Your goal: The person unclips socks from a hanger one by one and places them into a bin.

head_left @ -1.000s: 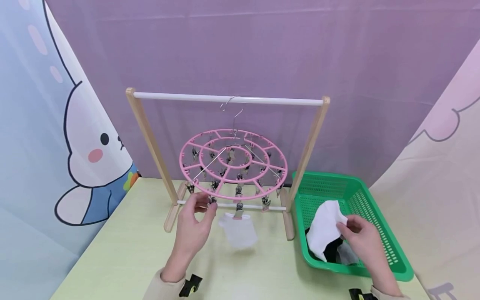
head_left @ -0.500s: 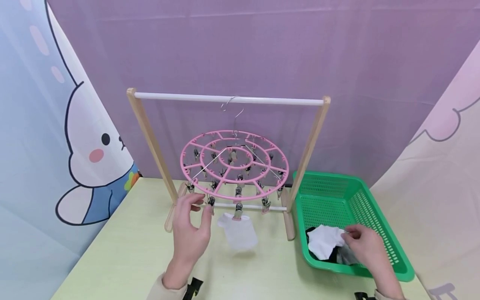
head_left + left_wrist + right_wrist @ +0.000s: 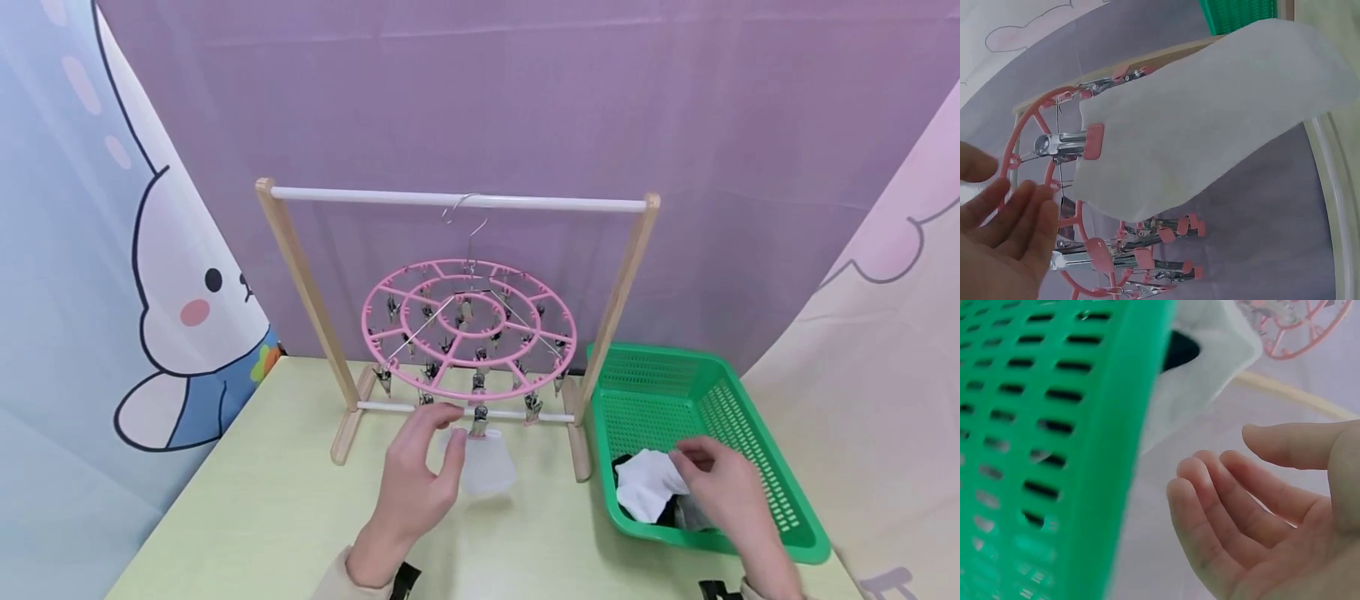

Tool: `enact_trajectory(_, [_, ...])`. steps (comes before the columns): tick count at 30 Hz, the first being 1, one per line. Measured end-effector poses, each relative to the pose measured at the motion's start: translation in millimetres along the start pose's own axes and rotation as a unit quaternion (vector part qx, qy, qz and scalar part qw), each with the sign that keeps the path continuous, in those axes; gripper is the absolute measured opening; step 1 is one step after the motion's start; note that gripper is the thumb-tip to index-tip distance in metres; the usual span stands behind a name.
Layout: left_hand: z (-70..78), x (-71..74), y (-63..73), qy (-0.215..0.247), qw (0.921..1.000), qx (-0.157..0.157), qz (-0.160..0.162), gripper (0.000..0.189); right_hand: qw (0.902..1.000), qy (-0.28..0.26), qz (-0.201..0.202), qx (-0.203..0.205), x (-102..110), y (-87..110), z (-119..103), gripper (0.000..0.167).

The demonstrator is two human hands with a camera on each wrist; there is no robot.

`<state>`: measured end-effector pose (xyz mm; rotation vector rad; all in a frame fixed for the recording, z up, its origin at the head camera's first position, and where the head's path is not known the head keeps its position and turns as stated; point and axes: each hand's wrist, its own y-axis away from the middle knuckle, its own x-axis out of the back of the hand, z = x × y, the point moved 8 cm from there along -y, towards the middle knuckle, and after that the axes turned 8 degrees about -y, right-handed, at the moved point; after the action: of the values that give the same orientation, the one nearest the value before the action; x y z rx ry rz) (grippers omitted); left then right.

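Observation:
A white sock point(image 3: 489, 468) hangs from a metal clip point(image 3: 479, 422) at the front of the pink round hanger point(image 3: 364, 317). My left hand point(image 3: 420, 475) is beside that clip, thumb and fingers spread apart; the left wrist view shows nothing between its fingers point(image 3: 1004, 215). In that view the sock point(image 3: 1210, 119) spreads out below the clip's pink tip. My right hand point(image 3: 723, 492) is over the green basket point(image 3: 652, 351), close to a white cloth piece point(image 3: 647, 483) lying inside. The right wrist view shows that hand point(image 3: 1260, 519) holding nothing, fingers loosely bent.
The hanger hooks onto the white bar point(image 3: 360, 197) of a wooden rack point(image 3: 303, 283) on the pale table point(image 3: 247, 500). Several more clips dangle from its rings. Black cloth point(image 3: 666, 513) and grey cloth point(image 3: 692, 513) lie in the basket. A purple curtain point(image 3: 487, 92) hangs behind.
My right hand has lowered the white cloth piece into the basket and let go. My left hand has left a clip on the left and moved right to the one with the sock.

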<state>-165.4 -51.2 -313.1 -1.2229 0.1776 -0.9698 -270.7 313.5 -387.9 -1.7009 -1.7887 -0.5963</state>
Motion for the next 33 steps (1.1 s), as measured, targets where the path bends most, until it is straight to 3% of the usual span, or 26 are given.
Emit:
enact_trajectory(3, [-3.9, -10.1, 2.3, -0.023, 0.9979, 0.034, -0.050, 0.025, 0.9998, -0.009, 0.012, 0.010, -1.0, 4.0, -10.9, 0.030])
enact_trajectory(6, [-7.1, -17.2, 2.0, -0.036, 0.9945, 0.057, -0.080, 0.030, 0.9989, -0.023, 0.024, 0.034, -4.7, 6.2, -23.5, 0.027])
enact_trajectory(9, [-11.1, -24.2, -0.3, -0.020, 0.9921, 0.074, -0.099, 0.032, 0.9968, -0.042, 0.030, 0.061, -11.4, 7.4, -35.5, 0.024])
enact_trajectory(11, [-15.8, -29.8, -1.5, 0.014, 0.9882, 0.100, -0.115, 0.032, 0.9953, -0.053, 0.032, 0.075, -16.9, 9.0, -42.9, 0.022])
enact_trajectory(13, [-21.7, -35.6, -1.5, 0.054, 0.9804, 0.136, -0.132, 0.032, 0.9932, -0.065, 0.034, 0.091, -22.2, 10.9, -49.4, 0.019])
enact_trajectory(17, [-33.6, -45.3, 1.3, 0.117, 0.9544, 0.221, -0.162, 0.035, 0.9899, -0.086, 0.036, 0.107, -31.2, 14.9, -58.8, 0.015])
enact_trajectory(20, [-37.8, -49.8, 2.8, 0.141, 0.9402, 0.255, -0.176, 0.036, 0.9892, -0.106, 0.025, 0.098, -38.3, 16.7, -62.1, 0.014])
enact_trajectory(25, [-38.8, -53.4, 2.8, 0.169, 0.9310, 0.268, -0.181, 0.032, 0.9878, -0.126, 0.008, 0.091, -50.5, 18.7, -67.3, 0.014])
enact_trajectory(33, [-40.4, -55.1, 4.7, 0.176, 0.9251, 0.276, -0.193, 0.028, 0.9791, -0.156, 0.012, 0.130, -63.5, 21.6, -86.1, 0.015])
